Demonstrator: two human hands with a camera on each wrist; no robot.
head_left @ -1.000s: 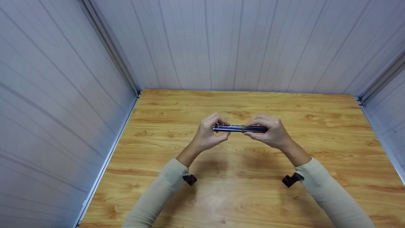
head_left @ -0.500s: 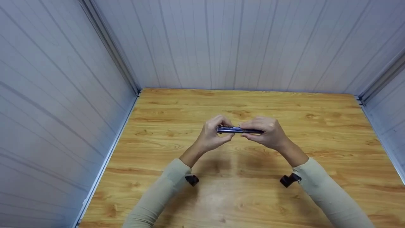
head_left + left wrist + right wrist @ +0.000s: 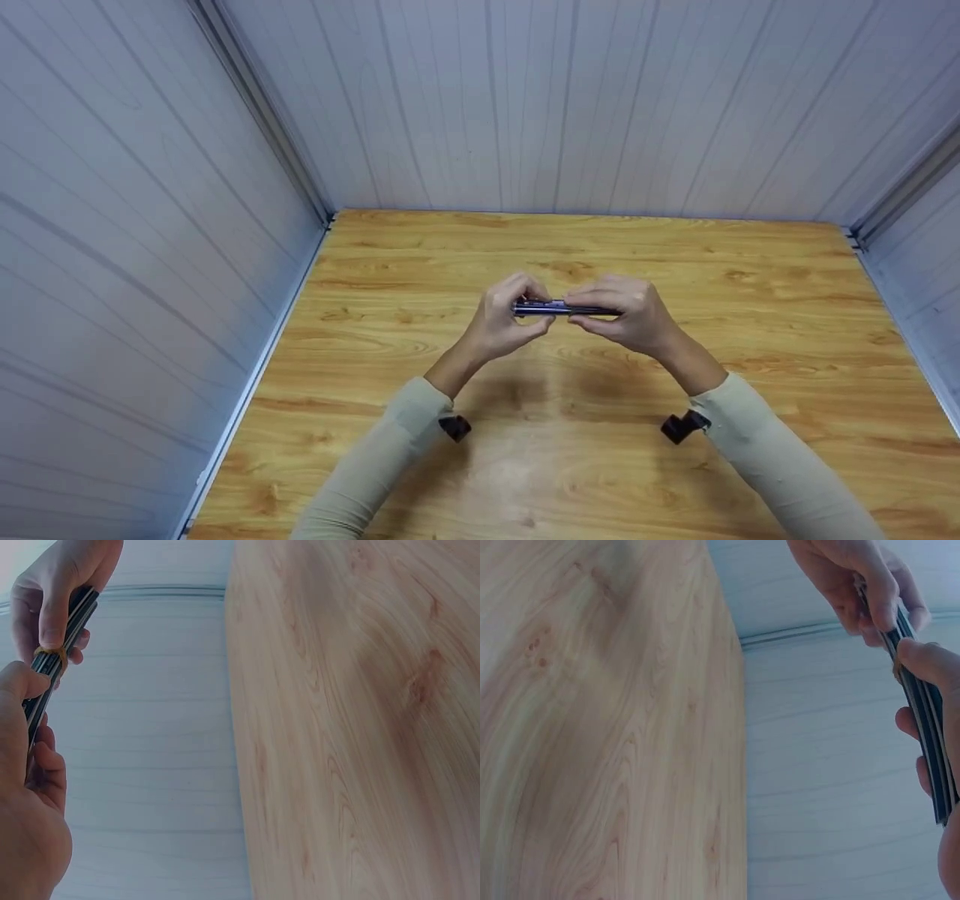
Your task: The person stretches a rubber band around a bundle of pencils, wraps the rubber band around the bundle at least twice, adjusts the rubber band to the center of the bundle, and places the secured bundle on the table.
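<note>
A bundle of thin, dark, pencil-like sticks [image 3: 541,308] lies level between my two hands, raised above the table. My left hand [image 3: 499,315] grips its left end between thumb and fingers. The right hand [image 3: 634,315] holds the other end, thumb below and fingers above in the head view. A yellow rubber band [image 3: 51,654] circles the sticks, with the right thumb pressed at it in the left wrist view. That band [image 3: 897,672] also shows beside the right thumb in the right wrist view. In the head view, the right fingers hide it.
Under the hands is a wood-grain table [image 3: 517,472]. Pale panelled walls rise at the back [image 3: 525,105], left [image 3: 112,262] and right [image 3: 922,300]. A small black camera [image 3: 454,428] sits at the left cuff, another black camera [image 3: 679,428] at the right.
My right hand has slid left along the bundle, its fingertips now covering the rubber band. My left hand has shifted slightly right, so the fingertips are closer together.
</note>
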